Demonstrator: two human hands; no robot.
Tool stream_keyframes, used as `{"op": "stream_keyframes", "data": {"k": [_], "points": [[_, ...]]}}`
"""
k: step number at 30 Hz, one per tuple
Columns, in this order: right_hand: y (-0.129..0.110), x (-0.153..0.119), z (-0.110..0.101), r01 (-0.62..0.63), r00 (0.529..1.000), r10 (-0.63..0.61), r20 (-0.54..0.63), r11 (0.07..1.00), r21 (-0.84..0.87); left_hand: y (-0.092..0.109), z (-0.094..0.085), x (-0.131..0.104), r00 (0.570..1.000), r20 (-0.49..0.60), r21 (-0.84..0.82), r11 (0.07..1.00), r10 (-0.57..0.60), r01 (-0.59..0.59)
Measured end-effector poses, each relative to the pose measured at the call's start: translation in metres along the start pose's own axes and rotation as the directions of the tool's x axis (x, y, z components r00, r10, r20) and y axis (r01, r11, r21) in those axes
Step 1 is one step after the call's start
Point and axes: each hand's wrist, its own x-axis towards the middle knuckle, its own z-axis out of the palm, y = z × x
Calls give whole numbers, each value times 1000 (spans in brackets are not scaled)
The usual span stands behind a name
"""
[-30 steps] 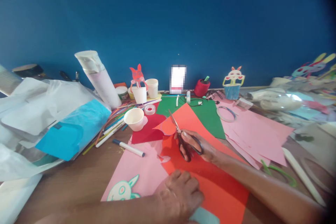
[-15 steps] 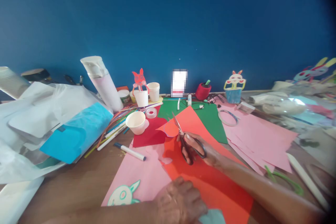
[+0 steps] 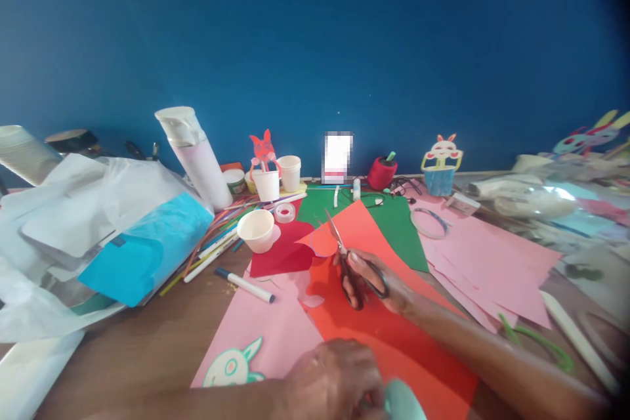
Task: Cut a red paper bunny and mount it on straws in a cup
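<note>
My right hand is closed round the black handles of a pair of scissors. Their blades lie over an orange paper sheet, with a part-cut flap on its left side. Another orange-red sheet lies beneath. At the bottom, my left hand is curled, its fingers slightly blurred, against a rounded pale green paper piece that it appears to grip. Left of that hand, a bunny face cut-out with a green outline lies on pink paper. The lower edge of the view cuts off the left fingertips.
A marker, a white paper cup and a tape roll lie to the left. Plastic bags and a leaning bottle stand further left. Pink sheets spread at right. A blue wall rises behind.
My left hand has turned slightly, and the pale green piece beside its fingers has risen a little and shows more. The right hand and scissors look nearly still; the view has shifted slightly.
</note>
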Motion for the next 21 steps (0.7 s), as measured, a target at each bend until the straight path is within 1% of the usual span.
{"op": "stream_keyframes", "data": {"k": [1,2,3,4,5,6,7,8,9,10,11,12,14,16,18,21], "points": [[0,0,-1,8,1000,-8,-14,1000,-6,1,-15,1,989,-73,-118,986,-126,117],[0,0,-1,16,999,-17,-30,1000,-16,0,-30,3,957,-145,-232,949,-252,215],[0,0,-2,23,999,-24,-44,999,-27,-4,-44,5,918,-224,-341,909,-327,240],[1,0,-2,28,998,-30,-55,999,-37,-11,-57,8,853,-319,-435,863,-414,256],[1,0,-2,34,997,-37,-64,998,-43,-21,-67,11,744,-423,-526,808,-518,264],[2,0,-3,40,996,-43,-73,998,-45,-33,-75,14,624,-498,-592,762,-602,262],[2,1,-3,44,995,-47,-85,998,-39,-46,-80,16,510,-558,-631,734,-654,251],[3,1,-3,46,994,-48,-96,999,-26,-60,-83,17,424,-584,-666,707,-693,237],[4,1,-3,49,993,-49,-109,999,-8,-72,-84,17,375,-568,-697,671,-732,252],[5,2,-3,50,991,-48,-122,999,7,-82,-84,17,351,-537,-717,634,-767,289],[6,2,-3,50,990,-46,-133,999,21,-89,-82,16,353,-496,-725,602,-793,334],[7,2,-4,51,988,-46,-145,998,33,-94,-80,15,362,-473,-713,590,-803,378],[8,3,-4,58,986,-49,-160,997,47,-97,-77,14,395,-433,-680,581,-810,447],[7,2,-3,65,984,-56,-167,997,50,-96,-75,14,415,-413,-664,580,-810,471],[5,1,-3,67,985,-57,-164,996,55,-96,-74,16,410,-403,-680,568,-818,464],[3,0,-2,76,983,-64,-170,995,67,-101,-75,18,368,-371,-732,512,-853,449]]}}
